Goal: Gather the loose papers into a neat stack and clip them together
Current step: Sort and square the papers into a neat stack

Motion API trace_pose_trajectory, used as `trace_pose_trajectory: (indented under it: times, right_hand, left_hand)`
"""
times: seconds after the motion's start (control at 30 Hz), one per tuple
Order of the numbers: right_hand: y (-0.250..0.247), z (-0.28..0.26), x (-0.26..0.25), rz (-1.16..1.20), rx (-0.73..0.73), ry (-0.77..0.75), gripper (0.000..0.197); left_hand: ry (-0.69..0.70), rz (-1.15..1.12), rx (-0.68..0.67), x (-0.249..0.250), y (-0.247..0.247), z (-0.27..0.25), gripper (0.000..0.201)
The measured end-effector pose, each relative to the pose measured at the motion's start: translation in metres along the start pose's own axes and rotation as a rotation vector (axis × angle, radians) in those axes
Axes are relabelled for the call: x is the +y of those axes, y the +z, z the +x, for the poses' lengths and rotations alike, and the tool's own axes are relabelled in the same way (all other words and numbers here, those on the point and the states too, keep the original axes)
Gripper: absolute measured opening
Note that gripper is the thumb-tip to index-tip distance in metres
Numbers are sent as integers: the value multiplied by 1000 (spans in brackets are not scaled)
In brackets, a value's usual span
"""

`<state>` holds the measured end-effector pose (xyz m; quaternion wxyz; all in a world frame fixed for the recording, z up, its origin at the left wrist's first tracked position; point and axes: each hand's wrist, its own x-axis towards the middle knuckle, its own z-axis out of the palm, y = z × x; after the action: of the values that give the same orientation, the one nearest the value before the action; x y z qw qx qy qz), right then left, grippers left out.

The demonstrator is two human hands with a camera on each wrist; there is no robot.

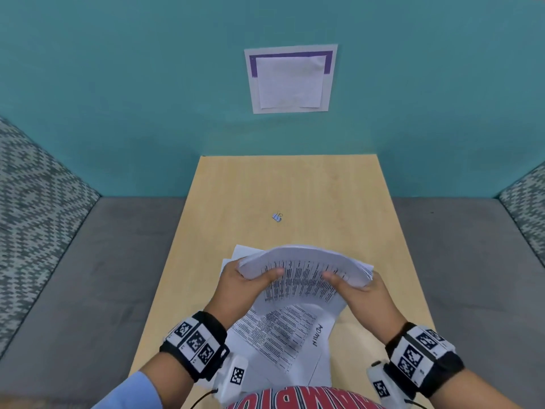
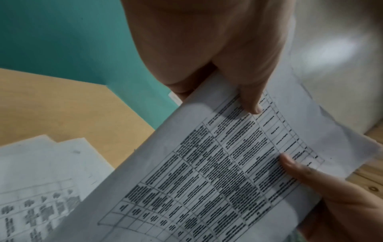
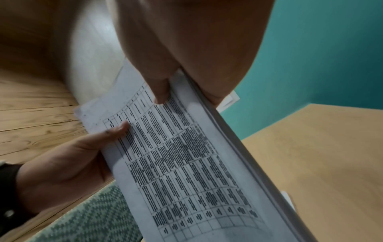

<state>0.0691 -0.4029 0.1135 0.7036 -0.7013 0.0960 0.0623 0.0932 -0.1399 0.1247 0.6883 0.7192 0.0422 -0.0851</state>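
Both hands hold a bundle of printed papers (image 1: 303, 276) above the near part of the wooden table (image 1: 289, 187); the bundle bows upward in the middle. My left hand (image 1: 250, 278) grips its left edge, thumb on the printed face, and my right hand (image 1: 354, 287) grips its right edge the same way. In the left wrist view the bundle (image 2: 228, 163) shows a printed table. The right wrist view shows the bundle's (image 3: 186, 163) edge with several sheets. More loose sheets (image 1: 283, 338) lie on the table under the hands, one with handwriting. A small binder clip (image 1: 277, 216) lies on the table farther out.
A teal wall (image 1: 118, 84) rises behind the table, with a paper notice (image 1: 290, 79) stuck on it. Grey seat cushions (image 1: 88, 276) flank the table on both sides, with patterned upholstery (image 1: 35, 196) at the outer edges.
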Motion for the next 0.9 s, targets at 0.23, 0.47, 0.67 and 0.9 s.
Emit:
trace_pose_trajectory:
  times: [0.23,0.47,0.67,0.9]
  right_hand:
    - [2,6,24,-111,3,45,43]
    - [10,15,-6,-105,71,-108,5]
    - [24,9,28,-119,20,89,18]
    - [54,16,28,-80,-106,76,19]
  left_hand:
    - [-160,163,-85,-30,-13,3,24]
    - [-20,122,-34,-10,-25,9,15]
    - [-196,267,-184,-44,-36,-2,38]
    - [-190,309,-15,-41,-68,-7,18]
